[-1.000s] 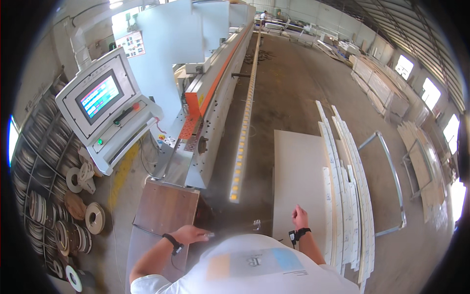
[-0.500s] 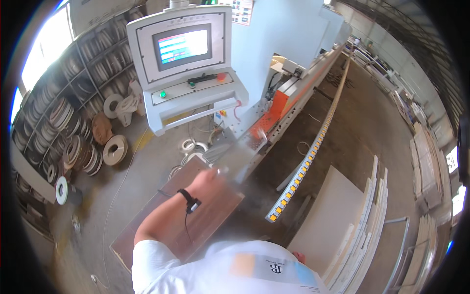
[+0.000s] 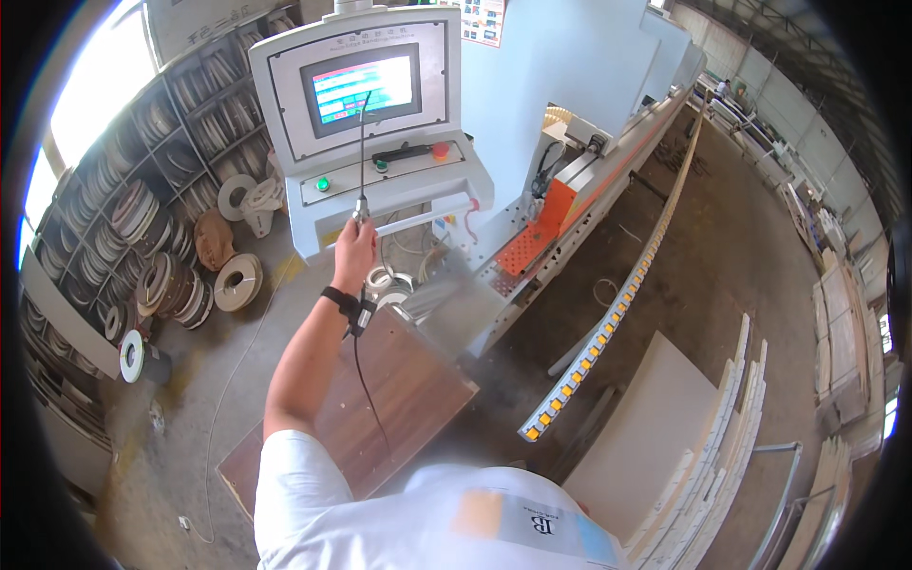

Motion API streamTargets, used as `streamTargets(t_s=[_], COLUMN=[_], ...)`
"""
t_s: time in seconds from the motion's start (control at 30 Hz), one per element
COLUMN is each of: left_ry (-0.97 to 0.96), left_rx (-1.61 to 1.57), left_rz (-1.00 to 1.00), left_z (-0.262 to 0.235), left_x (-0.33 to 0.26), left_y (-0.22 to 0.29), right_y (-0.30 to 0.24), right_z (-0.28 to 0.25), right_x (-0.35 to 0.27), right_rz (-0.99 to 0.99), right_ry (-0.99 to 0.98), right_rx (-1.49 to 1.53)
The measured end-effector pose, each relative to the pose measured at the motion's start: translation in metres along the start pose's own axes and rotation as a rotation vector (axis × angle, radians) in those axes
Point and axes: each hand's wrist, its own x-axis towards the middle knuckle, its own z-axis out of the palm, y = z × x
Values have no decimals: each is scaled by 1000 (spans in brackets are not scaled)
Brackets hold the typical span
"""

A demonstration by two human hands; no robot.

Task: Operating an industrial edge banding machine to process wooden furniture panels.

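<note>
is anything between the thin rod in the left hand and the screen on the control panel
Nothing visible. The left hand holds the thin rod upright, its tip showing against the lit screen with only open air around it. Whether the tip touches the screen cannot be told.

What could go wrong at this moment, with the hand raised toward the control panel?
The left hand grips a thin wand whose tip lies over the touchscreen; it might scratch or mis-tap it. Its dangling cord could snag on the brown board. The green button and red knob sit close enough for an accidental press.
</note>
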Motion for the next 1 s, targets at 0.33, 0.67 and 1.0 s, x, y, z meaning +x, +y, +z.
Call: streamTargets(t_s=[0.33,0.67,1.0], left_ry=[38,35,101], left_rx=[143,143,81], left_rz=[2,13,8], left_z=[0,-9,-28], left_x=[42,31,20], left_y=[10,-13,-16], right_y=[0,-2,-3], right_z=[1,3,3], right_x=[6,10,15], right_rz=[8,5,-6], right_ry=[-29,-58,-79], right_rx=[-23,-47,-66])
